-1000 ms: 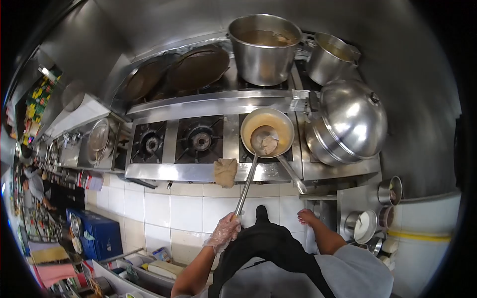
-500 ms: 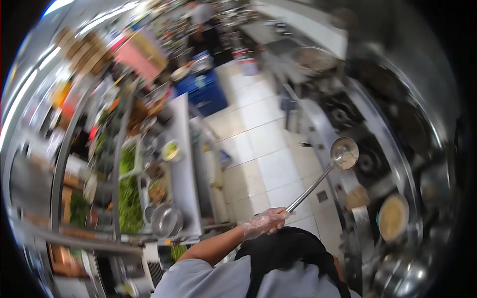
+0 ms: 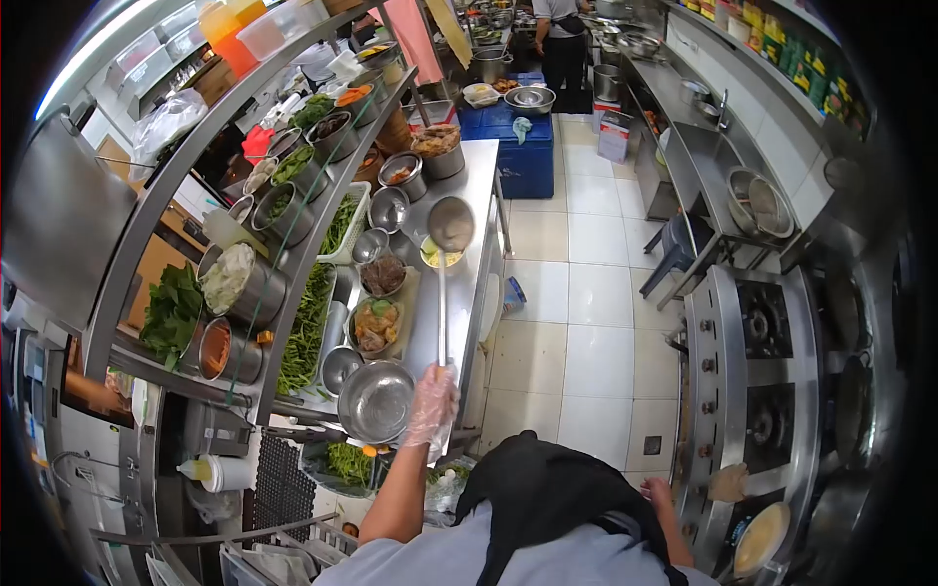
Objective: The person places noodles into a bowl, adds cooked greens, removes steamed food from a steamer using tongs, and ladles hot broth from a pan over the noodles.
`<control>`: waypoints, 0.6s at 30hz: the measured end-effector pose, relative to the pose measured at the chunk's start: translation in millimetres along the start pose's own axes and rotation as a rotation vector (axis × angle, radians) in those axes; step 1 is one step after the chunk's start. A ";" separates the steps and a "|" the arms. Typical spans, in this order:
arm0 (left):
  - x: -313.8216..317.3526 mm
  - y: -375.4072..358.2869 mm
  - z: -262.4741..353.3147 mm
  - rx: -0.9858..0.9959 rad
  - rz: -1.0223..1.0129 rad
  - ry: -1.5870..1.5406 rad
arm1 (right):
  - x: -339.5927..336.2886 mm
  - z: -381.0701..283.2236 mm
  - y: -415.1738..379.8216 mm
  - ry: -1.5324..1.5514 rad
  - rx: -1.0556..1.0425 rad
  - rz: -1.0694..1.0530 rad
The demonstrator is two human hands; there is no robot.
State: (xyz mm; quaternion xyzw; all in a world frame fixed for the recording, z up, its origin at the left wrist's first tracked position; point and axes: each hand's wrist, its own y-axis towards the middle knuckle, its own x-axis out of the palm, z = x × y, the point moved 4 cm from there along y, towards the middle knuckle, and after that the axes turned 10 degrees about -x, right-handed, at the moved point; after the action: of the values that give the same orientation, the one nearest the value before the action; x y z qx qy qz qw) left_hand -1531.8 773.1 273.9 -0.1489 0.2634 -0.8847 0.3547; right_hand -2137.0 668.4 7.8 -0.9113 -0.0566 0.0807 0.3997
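My left hand [image 3: 431, 405], in a clear plastic glove, is wrapped round the handle of a long metal ladle [image 3: 450, 225]. Some light liquid lies in the ladle's bowl, which hangs over the steel counter [image 3: 479, 186], partly covering a small bowl with yellow and green food [image 3: 439, 257]. Just left of that hand sits an empty metal bowl [image 3: 376, 402]. Low at my right side, my right hand [image 3: 657, 491] is bare and near the stove edge; its fingers show only in part and nothing can be made out in them.
Containers of vegetables [image 3: 289, 210] line a shelf on the left. A stove [image 3: 767, 410] with a pan [image 3: 762, 539] stands on the right. Farther off are a blue chest [image 3: 508, 156], a sink counter [image 3: 718, 166], a stool [image 3: 674, 254] and a person [image 3: 564, 44].
My view has turned right. The ladle in my left hand has swung from the stove side to over the left counter. My right hand has come into view.
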 end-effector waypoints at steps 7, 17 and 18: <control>-61.2 41.5 21.9 0.065 0.209 0.137 | 49.9 -37.3 -2.2 0.019 -0.005 -0.009; -77.6 35.9 49.4 0.308 0.363 0.754 | 16.2 55.5 -16.1 -0.135 0.263 0.085; -80.0 36.9 49.3 0.283 0.359 0.717 | 15.4 55.0 -18.5 -0.123 0.258 0.101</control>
State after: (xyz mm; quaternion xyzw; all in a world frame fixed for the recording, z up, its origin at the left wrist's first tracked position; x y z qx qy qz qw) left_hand -1433.0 789.4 287.0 0.2665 0.2675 -0.8321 0.4061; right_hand -2133.2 723.0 -16.8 -0.8475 -0.0245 0.1630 0.5045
